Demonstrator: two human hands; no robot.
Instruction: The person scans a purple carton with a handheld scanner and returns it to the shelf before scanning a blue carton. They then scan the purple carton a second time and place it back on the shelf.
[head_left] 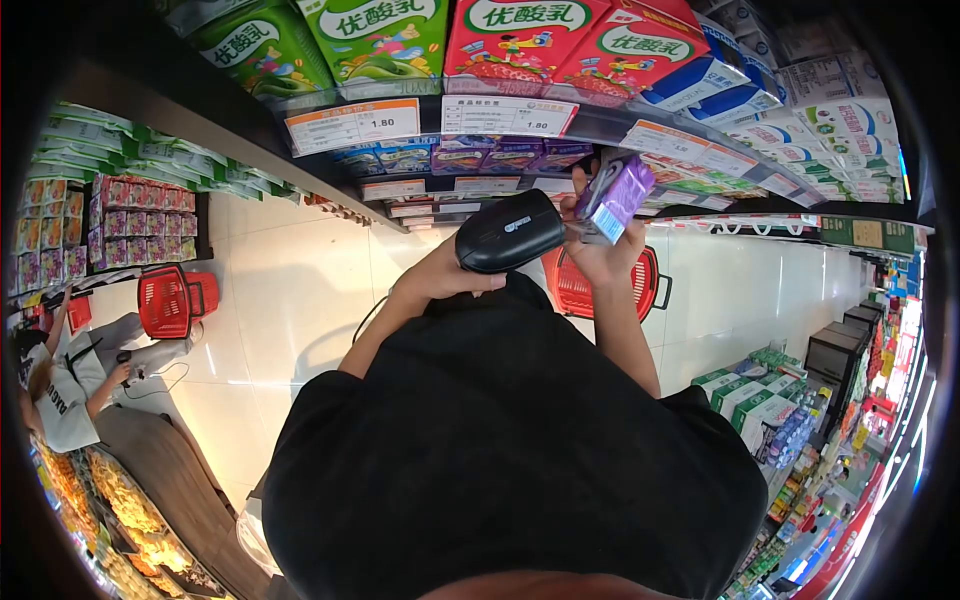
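Left hand [440, 275], frame centre: closed round a black scanner [510, 232] with a smooth, rounded plastic body. Right hand [600, 262], just right of centre: fingers clamped on a small purple carton [615, 197], box-shaped, glossy and tilted, close beside the scanner's head. Behind the hands, a red slatted plastic basket [652, 283] on pale tiles; contents not visible. Shelf edge [600, 125] above carries paper price tags and green and red cartons.

A: Lighting?
B: Bright, even store light; white glare patches on the glossy floor [740, 280], one faint shadow.
A: Optics?
B: Fisheye; black vignetted corners, shelves [420, 120] bowed, margins soft.
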